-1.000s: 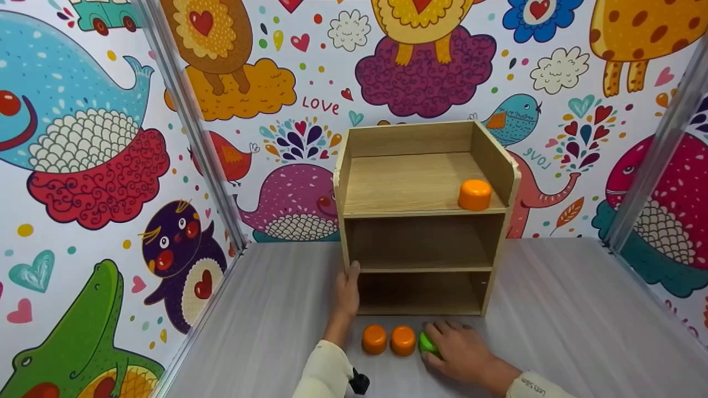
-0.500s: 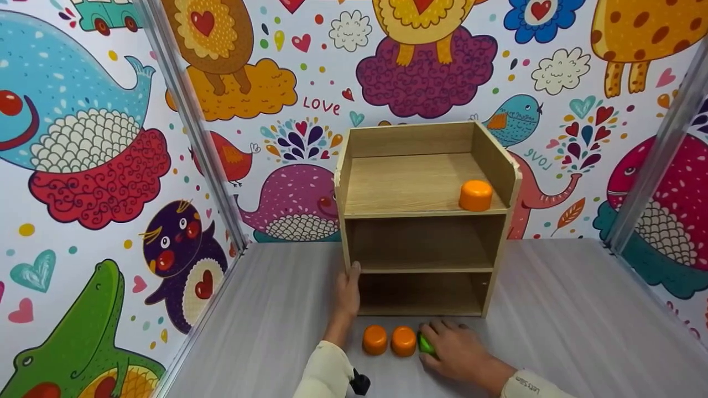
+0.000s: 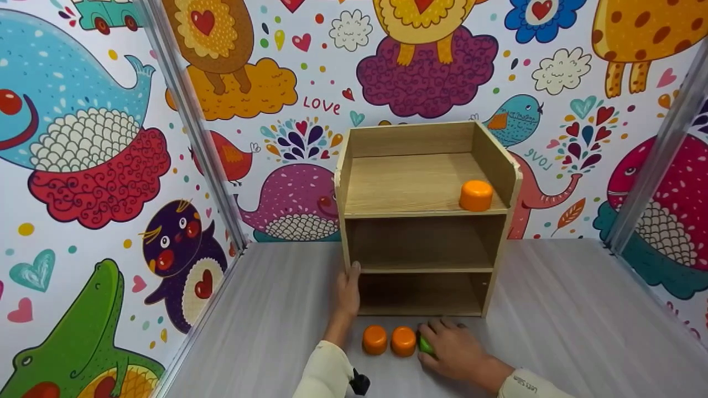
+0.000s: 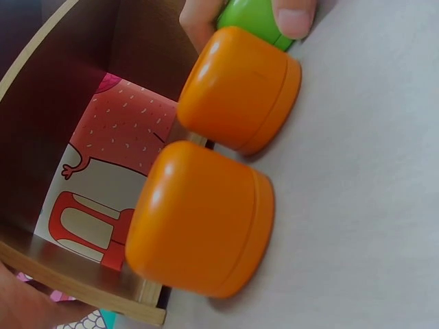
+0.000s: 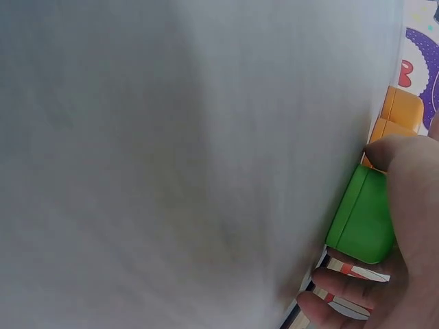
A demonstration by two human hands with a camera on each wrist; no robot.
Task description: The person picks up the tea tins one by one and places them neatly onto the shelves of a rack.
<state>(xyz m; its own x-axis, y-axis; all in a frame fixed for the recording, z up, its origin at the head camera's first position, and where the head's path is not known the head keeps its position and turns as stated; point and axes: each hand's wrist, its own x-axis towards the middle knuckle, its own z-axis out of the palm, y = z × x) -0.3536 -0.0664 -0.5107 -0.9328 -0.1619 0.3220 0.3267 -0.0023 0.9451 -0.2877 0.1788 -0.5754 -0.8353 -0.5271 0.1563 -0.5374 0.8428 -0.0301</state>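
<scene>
My left hand [image 3: 348,293] grips the left side panel of a small wooden shelf [image 3: 415,271], thumb on the front edge. The left wrist view shows only part of that hand [image 4: 27,305] at the lower left corner. On the tabletop my right hand [image 3: 453,348] holds a green rounded cylinder [image 5: 362,212] between thumb and fingers; a seam runs near its base. Two matching orange cylinders, a left one [image 3: 375,339] and a right one [image 3: 403,341], stand upright in line with it, before the shelf. The right orange one is closest to the green one.
Another orange cylinder [image 3: 476,195] stands at the front right of the shelf's top. Two lower compartments face me. Printed cartoon walls [image 3: 310,138] with metal corner posts [image 3: 193,121] enclose the grey tabletop [image 3: 553,309]. A small black object [image 3: 359,382] is by the left sleeve.
My right hand has shifted very slightly left with its hold on the green cylinder. The left hand, the shelf and the orange cylinders stay in place.
</scene>
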